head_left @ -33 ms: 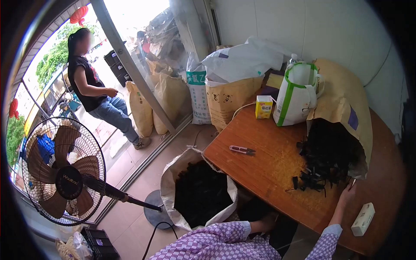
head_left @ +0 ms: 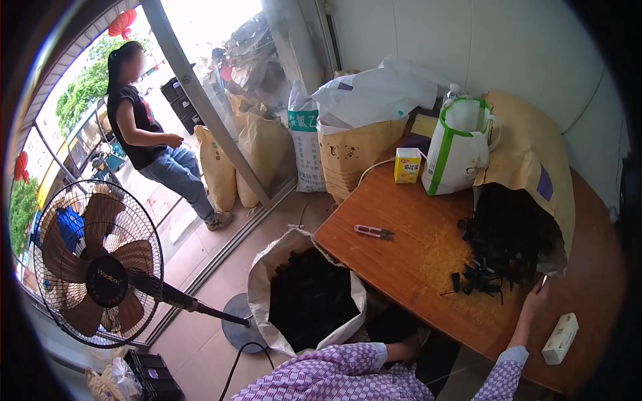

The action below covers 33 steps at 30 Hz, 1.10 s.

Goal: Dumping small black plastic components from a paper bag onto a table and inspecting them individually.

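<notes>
My right hand (head_left: 533, 299) rests on the brown table by the lower corner of a tipped kraft paper sack (head_left: 558, 220). Its fingers are closed around something thin and pale that I cannot make out. Small black strips (head_left: 511, 230) spill from the sack's mouth onto the tabletop. Below the table's near edge is my left hand (head_left: 406, 349), close to my lap; its fingers are hidden in shadow. To its left, on the floor, an open white woven sack (head_left: 261, 304) holds a heap of black pieces (head_left: 311, 297). Pink-handled thread snips (head_left: 374, 232) lie on the table.
A green-trimmed white tote bag (head_left: 455, 150), a yellow carton (head_left: 406, 166) and a small pale box (head_left: 560, 338) stand on the table (head_left: 414, 267). A floor fan (head_left: 100, 267) is at left. Full sacks line the wall. Beyond the glass door stands a person (head_left: 144, 134).
The person beyond the door has shifted slightly to the right. My hands and the things on the table look the same.
</notes>
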Motion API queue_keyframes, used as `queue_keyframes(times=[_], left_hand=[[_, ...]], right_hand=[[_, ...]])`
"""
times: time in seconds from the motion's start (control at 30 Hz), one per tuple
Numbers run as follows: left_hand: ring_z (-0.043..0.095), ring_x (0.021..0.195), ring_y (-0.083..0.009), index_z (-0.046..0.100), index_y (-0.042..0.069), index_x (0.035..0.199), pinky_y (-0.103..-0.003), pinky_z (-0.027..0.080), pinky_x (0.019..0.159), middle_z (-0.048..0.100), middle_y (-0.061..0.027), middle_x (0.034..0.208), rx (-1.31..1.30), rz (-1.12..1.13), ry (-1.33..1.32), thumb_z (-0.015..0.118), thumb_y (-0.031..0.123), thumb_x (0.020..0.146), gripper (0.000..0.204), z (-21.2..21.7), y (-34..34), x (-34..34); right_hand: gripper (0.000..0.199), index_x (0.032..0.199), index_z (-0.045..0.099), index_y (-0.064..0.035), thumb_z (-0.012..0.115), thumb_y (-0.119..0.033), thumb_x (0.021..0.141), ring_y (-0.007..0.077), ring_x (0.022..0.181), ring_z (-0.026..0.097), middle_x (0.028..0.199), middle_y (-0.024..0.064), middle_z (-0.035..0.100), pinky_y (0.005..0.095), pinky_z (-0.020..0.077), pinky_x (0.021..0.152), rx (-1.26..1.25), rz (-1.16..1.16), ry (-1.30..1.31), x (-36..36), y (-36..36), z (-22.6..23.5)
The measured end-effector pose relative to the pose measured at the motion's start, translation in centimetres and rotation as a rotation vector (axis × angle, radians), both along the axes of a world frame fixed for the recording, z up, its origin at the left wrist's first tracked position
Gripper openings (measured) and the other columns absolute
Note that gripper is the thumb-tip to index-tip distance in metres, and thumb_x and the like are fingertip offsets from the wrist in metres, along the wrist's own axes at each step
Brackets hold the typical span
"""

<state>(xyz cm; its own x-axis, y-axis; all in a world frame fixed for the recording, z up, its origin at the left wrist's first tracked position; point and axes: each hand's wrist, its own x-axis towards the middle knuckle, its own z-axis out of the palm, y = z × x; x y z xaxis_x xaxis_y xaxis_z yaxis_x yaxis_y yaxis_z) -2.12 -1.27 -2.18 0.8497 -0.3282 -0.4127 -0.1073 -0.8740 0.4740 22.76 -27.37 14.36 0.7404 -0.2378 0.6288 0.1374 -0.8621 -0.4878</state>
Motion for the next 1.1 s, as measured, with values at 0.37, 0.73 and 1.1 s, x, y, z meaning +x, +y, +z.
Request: queue_keyframes(times=[0.37, 0.73, 1.1], left_hand=[[0.061, 0.099, -0.0266, 0.070, 0.013, 0.097, -0.042, 0.039, 0.091, 0.067, -0.0079, 0.103, 0.310, -0.676, 0.067, 0.051, 0.025, 0.086, 0.025, 3.0, -0.3, -1.2], [0.063, 0.098, -0.0267, 0.069, 0.010, 0.103, -0.037, 0.047, 0.083, 0.066, -0.0117, 0.108, 0.323, -0.679, 0.113, 0.053, 0.032, 0.084, 0.033, 4.7, 0.2, -0.7], [0.063, 0.095, -0.0275, 0.070, 0.007, 0.096, -0.037, 0.040, 0.091, 0.067, -0.0140, 0.100, 0.271, -0.562, 0.140, 0.054, 0.028, 0.082, 0.029, 4.7, 0.6, -0.8]], right_hand=[[0.022, 0.109, 0.055, -0.0069, 0.049, -0.021, 0.093, 0.0405, 0.075, 0.061, 0.081, 0.0224, 0.063, 0.0472, 0.0465, 0.060, -0.362, 0.099, 0.197, -2.6, 4.2, 3.8], [0.021, 0.095, 0.057, -0.0042, 0.050, -0.023, 0.093, 0.0417, 0.069, 0.059, 0.076, 0.0233, 0.061, 0.0480, 0.0441, 0.055, -0.318, 0.172, 0.177, -3.0, 5.0, 4.3], [0.020, 0.085, 0.053, -0.0049, 0.052, -0.023, 0.092, 0.0407, 0.063, 0.057, 0.067, 0.0214, 0.057, 0.0459, 0.0420, 0.049, -0.285, 0.245, 0.090, -3.3, 5.4, 4.6]])
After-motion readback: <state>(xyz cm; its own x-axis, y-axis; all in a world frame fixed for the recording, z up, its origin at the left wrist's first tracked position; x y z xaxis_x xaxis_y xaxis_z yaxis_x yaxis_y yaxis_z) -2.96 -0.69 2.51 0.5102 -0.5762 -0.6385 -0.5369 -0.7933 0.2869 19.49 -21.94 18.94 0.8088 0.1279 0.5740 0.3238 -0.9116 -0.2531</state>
